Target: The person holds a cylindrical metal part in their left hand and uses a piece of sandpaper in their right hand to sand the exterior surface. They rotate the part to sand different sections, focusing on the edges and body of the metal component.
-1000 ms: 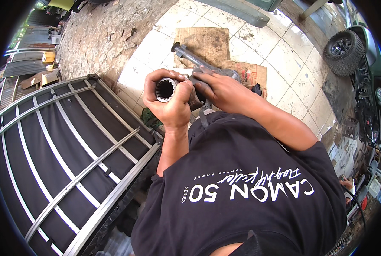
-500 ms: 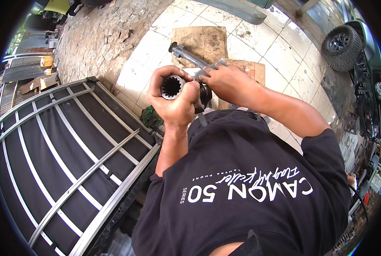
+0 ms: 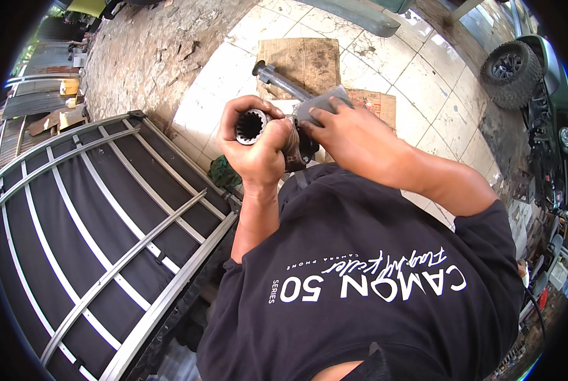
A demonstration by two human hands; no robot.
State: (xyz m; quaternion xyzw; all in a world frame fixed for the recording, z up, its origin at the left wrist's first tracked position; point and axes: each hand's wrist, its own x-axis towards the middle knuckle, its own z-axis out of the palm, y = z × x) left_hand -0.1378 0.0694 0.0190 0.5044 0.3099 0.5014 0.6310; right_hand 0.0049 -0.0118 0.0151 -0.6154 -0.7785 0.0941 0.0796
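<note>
Metal tube part (image 3: 253, 127) with teeth inside its round hole sits in the left hand (image 3: 253, 149), which is wrapped tight around it so it cannot turn. At three o'clock from it, the right hand (image 3: 347, 130) presses a grey sanding sheet (image 3: 322, 105) flat against the part. Farther, at twelve o'clock, brown cardboard (image 3: 303, 60) covers the tiled floor (image 3: 417, 76). At two o'clock lies a black tyre (image 3: 511, 65).

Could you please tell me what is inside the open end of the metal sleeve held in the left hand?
Inside the metal sleeve, gripped by the left hand, splined teeth ring a dark bore; deeper inside is hidden.
</note>
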